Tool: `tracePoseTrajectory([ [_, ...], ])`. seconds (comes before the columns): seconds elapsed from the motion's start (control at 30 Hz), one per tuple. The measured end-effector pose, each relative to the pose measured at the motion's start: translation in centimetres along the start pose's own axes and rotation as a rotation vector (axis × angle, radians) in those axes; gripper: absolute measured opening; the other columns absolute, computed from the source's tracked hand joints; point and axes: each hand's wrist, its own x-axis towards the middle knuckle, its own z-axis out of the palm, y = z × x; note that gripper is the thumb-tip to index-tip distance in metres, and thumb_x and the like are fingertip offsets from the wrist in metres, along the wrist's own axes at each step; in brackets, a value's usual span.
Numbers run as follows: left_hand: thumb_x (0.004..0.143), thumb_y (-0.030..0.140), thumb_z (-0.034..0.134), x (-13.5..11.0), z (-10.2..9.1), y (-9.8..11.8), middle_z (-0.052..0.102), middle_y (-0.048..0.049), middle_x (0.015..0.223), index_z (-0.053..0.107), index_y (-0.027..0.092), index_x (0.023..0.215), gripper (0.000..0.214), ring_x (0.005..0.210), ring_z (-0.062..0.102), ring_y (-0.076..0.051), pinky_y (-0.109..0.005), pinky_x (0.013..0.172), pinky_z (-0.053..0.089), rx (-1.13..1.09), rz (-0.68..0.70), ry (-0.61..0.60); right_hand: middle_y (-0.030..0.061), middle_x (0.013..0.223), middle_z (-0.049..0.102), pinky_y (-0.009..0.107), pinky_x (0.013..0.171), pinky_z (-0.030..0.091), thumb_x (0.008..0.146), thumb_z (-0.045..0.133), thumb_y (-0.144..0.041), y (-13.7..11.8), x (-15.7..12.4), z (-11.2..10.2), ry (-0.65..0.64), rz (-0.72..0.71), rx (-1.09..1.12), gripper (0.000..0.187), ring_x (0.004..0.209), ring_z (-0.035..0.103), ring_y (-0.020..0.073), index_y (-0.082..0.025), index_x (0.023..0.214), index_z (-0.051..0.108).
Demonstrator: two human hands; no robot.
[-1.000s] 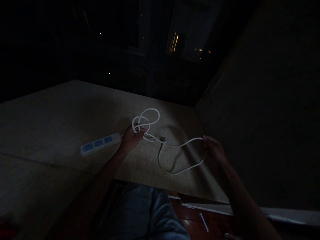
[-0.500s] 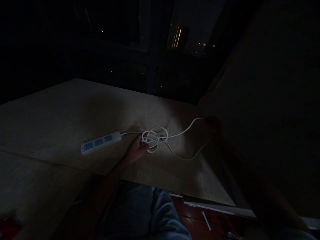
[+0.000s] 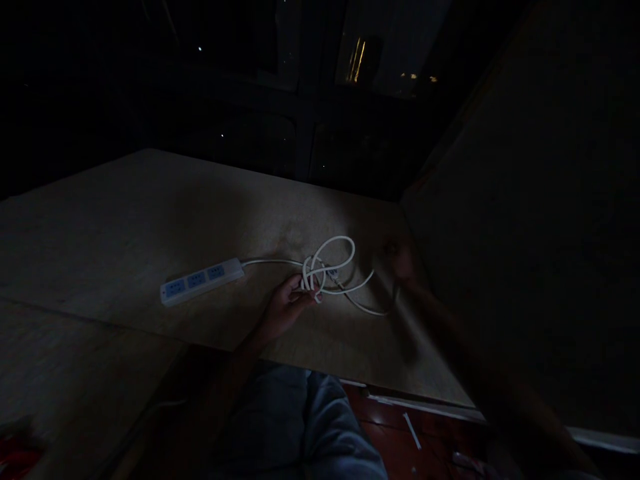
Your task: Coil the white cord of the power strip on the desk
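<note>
I have a dim feed, but I can make out the pale worktop [image 3: 150, 213] and a white cord [image 3: 311, 272] gathered in a few loose loops right of its middle, roughly halfway between the far and near edges. My left hand [image 3: 283, 312] comes in over the near edge and pinches the lower left of those loops between thumb and fingers; the largest loop opens toward the far right corner. From the loops, one length of cord runs left to the right-hand end of the power strip [image 3: 203, 281], which lies on the worktop slightly askew, its three blue socket panels facing up. Just right of the loops I see a small end piece [image 3: 332, 272] on the cord, too dark to read clearly. Two more lengths stretch toward my right hand [image 3: 403, 261], near the worktop's right edge beside the wall [image 3: 540, 200]; that hand is blurred and shadowed, so I cannot tell how its fingers are set or whether they grip the cord. Below the near edge are blue-grey trousers [image 3: 313, 427] and a red floor [image 3: 383, 430].
</note>
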Motion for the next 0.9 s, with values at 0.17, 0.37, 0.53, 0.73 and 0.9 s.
tracePoseTrajectory([
  [0.17, 0.072, 0.04, 0.074, -0.6, 0.8, 0.0, 0.071, -0.0105, 0.112, 0.066, 0.017, 0.108, 0.043, 0.095, 0.071, -0.027, -0.038, 0.079, 0.06, -0.057, -0.006, -0.041, 0.0094, 0.109, 0.07, 0.039, 0.091, 0.051, 0.088, 0.055, -0.035, -5.6, -6.8, 1.6, -0.029, -0.021, 0.22, 0.023, 0.1, 0.065, 0.022, -0.021, 0.103, 0.067],
  [0.37, 0.078, 0.037, 0.07, -1.1, 2.0, -0.7, 0.071, -0.0095, 0.118, 0.066, 0.019, 0.118, 0.044, 0.1, 0.07, -0.025, -0.037, 0.089, 0.057, 0.071, 0.074, -0.077, 0.0047, 0.11, 0.066, 0.035, 0.087, 0.052, 0.086, 0.067, -0.032, -12.1, -14.3, 3.6, -0.294, -0.026, 0.449, 0.028, 0.101, 0.063, 0.02, -0.028, 0.114, 0.066],
  [0.53, 0.089, 0.033, 0.058, -1.6, 2.1, -0.6, 0.071, -0.0078, 0.119, 0.067, 0.021, 0.122, 0.036, 0.105, 0.068, -0.023, -0.032, 0.091, 0.055, 0.292, 0.192, -0.115, 0.0048, 0.105, 0.064, 0.032, 0.083, 0.051, 0.089, 0.064, -0.027, -12.8, -15.4, 3.9, -0.196, -0.05, 0.409, 0.018, 0.097, 0.062, 0.019, -0.029, 0.104, 0.072],
  [0.73, 0.092, 0.026, 0.055, -2.0, 2.7, -0.1, 0.071, -0.0082, 0.113, 0.073, 0.024, 0.113, 0.028, 0.105, 0.065, -0.022, -0.032, 0.093, 0.051, 0.56, 0.355, -0.116, 0.0022, 0.091, 0.065, 0.03, 0.082, 0.047, 0.088, 0.064, -0.03, -12.0, -15.3, 3.1, -0.218, 0.038, 0.427, 0.01, 0.088, 0.061, 0.0188, -0.024, 0.086, 0.072],
  [0.9, 0.092, 0.032, 0.057, -2.2, 3.2, -0.7, 0.073, -0.0073, 0.104, 0.076, 0.024, 0.103, 0.023, 0.094, 0.068, -0.021, -0.03, 0.084, 0.054, 0.493, 0.325, -0.027, 0.002, 0.092, 0.066, 0.03, 0.083, 0.047, 0.091, 0.06, -0.039, -11.3, -16.1, 2.7, -0.248, 0.143, 0.524, 0.016, 0.088, 0.06, 0.0185, -0.023, 0.091, 0.065],
])
